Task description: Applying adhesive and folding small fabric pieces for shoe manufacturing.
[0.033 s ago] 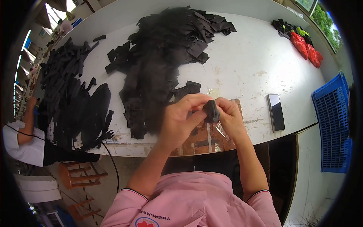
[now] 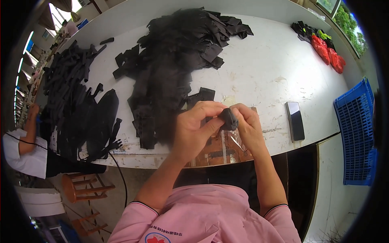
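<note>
A small dark piece of folded or rolled fabric point(image 2: 229, 120) is pinched between my two hands above the table's near edge. My left hand point(image 2: 197, 124) grips it from the left with thumb and fingers. From the other side, my right hand point(image 2: 248, 124) has its thumb and fingertips closed on it. Under my hands lies a brown board point(image 2: 214, 156) with clear tape on it. A big heap of flat black fabric pieces point(image 2: 178, 52) spreads up the table beyond my left hand. Further left is a pile of narrow black rolled strips point(image 2: 69, 67).
A phone point(image 2: 295, 121) lies to the right on the white table point(image 2: 259, 60). Red plastic bags point(image 2: 326, 50) sit at the far right corner. A blue plastic crate point(image 2: 356, 133) stands at the right edge. Leftward are a person in a white shirt point(image 2: 30, 156) and a wooden stool point(image 2: 81, 187).
The fabric piece has shifted and turned slightly between my fingers. My right thumb and fingers sit a little differently on it. Nothing on the table has visibly moved.
</note>
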A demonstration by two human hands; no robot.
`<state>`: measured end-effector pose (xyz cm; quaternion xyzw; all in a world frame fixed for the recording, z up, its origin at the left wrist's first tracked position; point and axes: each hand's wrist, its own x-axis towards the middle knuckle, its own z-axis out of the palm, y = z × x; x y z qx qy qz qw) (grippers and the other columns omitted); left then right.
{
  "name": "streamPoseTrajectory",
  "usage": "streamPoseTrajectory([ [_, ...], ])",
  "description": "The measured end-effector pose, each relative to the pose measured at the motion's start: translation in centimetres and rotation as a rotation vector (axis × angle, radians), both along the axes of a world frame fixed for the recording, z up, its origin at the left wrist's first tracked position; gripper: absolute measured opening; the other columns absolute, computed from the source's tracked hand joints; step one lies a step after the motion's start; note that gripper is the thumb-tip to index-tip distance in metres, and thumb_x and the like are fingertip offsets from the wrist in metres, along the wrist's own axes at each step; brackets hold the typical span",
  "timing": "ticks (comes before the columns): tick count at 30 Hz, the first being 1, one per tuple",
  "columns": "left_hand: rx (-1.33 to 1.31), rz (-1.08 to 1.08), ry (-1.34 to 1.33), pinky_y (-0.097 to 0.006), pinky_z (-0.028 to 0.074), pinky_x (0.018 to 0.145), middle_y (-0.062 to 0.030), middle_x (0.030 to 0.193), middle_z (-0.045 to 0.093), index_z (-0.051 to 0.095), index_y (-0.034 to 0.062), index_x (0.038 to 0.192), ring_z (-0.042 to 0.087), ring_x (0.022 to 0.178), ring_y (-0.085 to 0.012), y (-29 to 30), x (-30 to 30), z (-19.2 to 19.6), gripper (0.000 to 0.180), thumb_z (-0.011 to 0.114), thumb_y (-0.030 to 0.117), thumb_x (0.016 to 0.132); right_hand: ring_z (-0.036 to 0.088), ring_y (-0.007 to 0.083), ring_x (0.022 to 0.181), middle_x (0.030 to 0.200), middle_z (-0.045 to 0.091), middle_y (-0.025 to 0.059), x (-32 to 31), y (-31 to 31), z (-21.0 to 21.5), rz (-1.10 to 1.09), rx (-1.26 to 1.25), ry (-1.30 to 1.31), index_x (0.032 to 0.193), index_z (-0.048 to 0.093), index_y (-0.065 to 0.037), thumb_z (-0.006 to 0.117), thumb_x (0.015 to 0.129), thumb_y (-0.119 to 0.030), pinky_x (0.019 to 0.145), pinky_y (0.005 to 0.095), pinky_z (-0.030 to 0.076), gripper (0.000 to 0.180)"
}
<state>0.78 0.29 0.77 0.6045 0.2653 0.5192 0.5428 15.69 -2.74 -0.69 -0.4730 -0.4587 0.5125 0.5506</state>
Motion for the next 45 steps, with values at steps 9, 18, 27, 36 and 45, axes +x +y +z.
streamPoseTrajectory([
  [9,-0.187,-0.105,-0.316,-0.031,0.04,0.087,-0.0116,0.1,0.059,0.059,0.0011,0.092,0.055,0.093,-0.0178,-1.0,-1.3,-1.7,0.014,0.06,0.003,0.078,0.055,0.023,0.066,0.065,0.052,0.0068,-0.2,-1.1,1.1,-0.008,0.453,-1.206,0.062,0.047,-0.006,0.067,0.069,-0.029,0.052,0.0333,0.044,0.031],
  [18,0.144,-0.19,0.485,-0.022,0.045,0.056,-0.0045,0.076,0.056,0.058,0.0013,0.073,0.054,0.07,-0.0092,0.4,1.3,3.1,0.016,0.072,0.006,0.068,0.054,0.0283,0.06,0.064,0.052,0.0073,0.5,-1.4,-1.5,-0.02,0.454,-0.751,0.075,0.053,-0.005,0.059,0.077,-0.019,0.05,0.0367,0.043,0.015],
  [27,0.123,-0.106,0.098,-0.02,0.046,0.069,-0.0081,0.086,0.06,0.056,-0.0028,0.096,0.056,0.074,-0.01,-0.4,1.0,2.2,0.023,0.065,0.006,0.076,0.055,0.031,0.059,0.065,0.054,0.0106,0.4,-1.3,-1.9,0.064,0.321,-0.659,0.078,0.057,-0.008,0.058,0.079,-0.02,0.051,0.0377,0.043,0.012],
  [36,0.073,-0.101,0.121,-0.022,0.047,0.065,-0.0091,0.079,0.06,0.06,-0.0036,0.088,0.055,0.071,-0.0104,0.2,0.1,3.3,0.012,0.061,0.002,0.078,0.056,0.0284,0.06,0.066,0.057,0.0099,0.7,-1.1,-0.7,0.087,0.301,-0.669,0.08,0.059,-0.004,0.06,0.079,-0.021,0.053,0.0364,0.044,0.017],
  [45,-0.007,-0.032,-0.22,-0.023,0.044,0.066,-0.0102,0.081,0.061,0.06,-0.0015,0.089,0.056,0.073,-0.0124,-0.1,0.9,1.9,0.013,0.061,0.007,0.079,0.055,0.028,0.059,0.061,0.053,0.0098,1.0,-0.8,0.3,0.082,0.34,-0.868,0.07,0.052,-0.004,0.06,0.078,-0.02,0.05,0.0367,0.042,0.019],
])
